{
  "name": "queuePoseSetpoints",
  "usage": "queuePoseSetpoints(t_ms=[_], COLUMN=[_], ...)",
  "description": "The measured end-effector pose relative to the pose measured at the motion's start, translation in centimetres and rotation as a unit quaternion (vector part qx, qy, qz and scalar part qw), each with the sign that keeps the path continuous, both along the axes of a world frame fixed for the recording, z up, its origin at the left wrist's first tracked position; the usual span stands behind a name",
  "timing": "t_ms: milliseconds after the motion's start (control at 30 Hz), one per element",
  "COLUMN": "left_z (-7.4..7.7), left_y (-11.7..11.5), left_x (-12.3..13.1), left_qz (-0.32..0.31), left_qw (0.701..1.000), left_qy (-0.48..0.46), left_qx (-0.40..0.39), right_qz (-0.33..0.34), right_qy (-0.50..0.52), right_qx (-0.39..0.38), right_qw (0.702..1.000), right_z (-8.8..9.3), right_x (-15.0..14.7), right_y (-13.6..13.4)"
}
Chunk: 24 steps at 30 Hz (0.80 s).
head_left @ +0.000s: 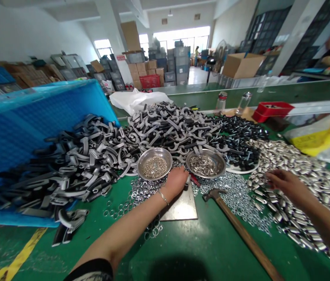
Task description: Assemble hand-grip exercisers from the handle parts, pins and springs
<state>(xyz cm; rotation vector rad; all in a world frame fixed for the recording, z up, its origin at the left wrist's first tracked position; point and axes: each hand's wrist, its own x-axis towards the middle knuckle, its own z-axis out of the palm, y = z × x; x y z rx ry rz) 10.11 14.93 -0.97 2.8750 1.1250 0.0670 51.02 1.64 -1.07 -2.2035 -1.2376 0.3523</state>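
Note:
My left hand (178,180) is closed at the top of a flat metal plate (181,208), between two steel bowls. A small grey and black part (187,182) shows at its fingers; most of it is hidden. The left bowl (140,168) has tiny fittings in it, and the right bowl (222,168) carries small pins. Over the pile of shiny metal sleeves (305,187), my right hand (280,181) has its fingers curled together; I cannot make out what is in them. A wooden-handled hammer (241,226) lies between my arms, beside loose metal rings (235,193).
A blue crate (44,105) tipped toward me spills grey and black handles (100,156) on the left. More curved handles (170,125) are heaped behind the bowls, with black-headed screws (238,136) alongside. Farther back stand a red bin (272,111) and glass bottles (243,103).

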Motion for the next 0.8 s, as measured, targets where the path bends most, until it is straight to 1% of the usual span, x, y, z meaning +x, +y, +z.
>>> queuePoseSetpoints(t_ms=[100,167,233,300,367,433,500,600,700,800], left_z=[-0.2,-0.5,-0.7,-0.8,-0.7,-0.7,-0.7,-0.9,-1.2,-1.3], left_y=[-3.2,-4.8,-5.9,-6.5,-6.8,-7.0,-7.1,-6.8,-6.1,-5.3], left_x=[0.7,1.8,3.1,4.2,4.8,4.9,4.8,4.7,4.7,4.0], left_qz=[-0.057,-0.07,-0.046,-0.019,-0.003,0.001,0.001,-0.001,0.004,-0.001], left_qw=[0.998,0.996,0.996,0.997,0.996,0.996,0.996,0.996,0.996,0.994], left_qy=[0.011,0.032,0.048,0.053,0.056,0.053,0.047,0.035,0.014,-0.026], left_qx=[-0.029,-0.049,-0.055,-0.059,-0.068,-0.075,-0.08,-0.085,-0.092,-0.106], right_qz=[0.055,0.061,0.063,0.055,0.039,0.035,0.043,0.06,0.074,0.084], right_qy=[0.108,0.154,0.193,0.226,0.261,0.313,0.38,0.481,0.556,0.603], right_qx=[-0.037,-0.065,-0.079,-0.076,-0.069,-0.064,-0.052,-0.015,0.026,0.058], right_qw=[0.992,0.984,0.976,0.97,0.962,0.947,0.923,0.875,0.827,0.791], right_z=[0.0,-0.4,-0.7,-0.6,-0.2,0.3,0.7,0.6,0.1,-0.2], right_x=[-2.1,-3.3,-4.2,-4.7,-5.2,-5.8,-6.7,-8.7,-11.7,-15.4], right_y=[0.6,1.0,1.5,1.9,2.1,2.1,1.8,1.2,0.2,-1.4])
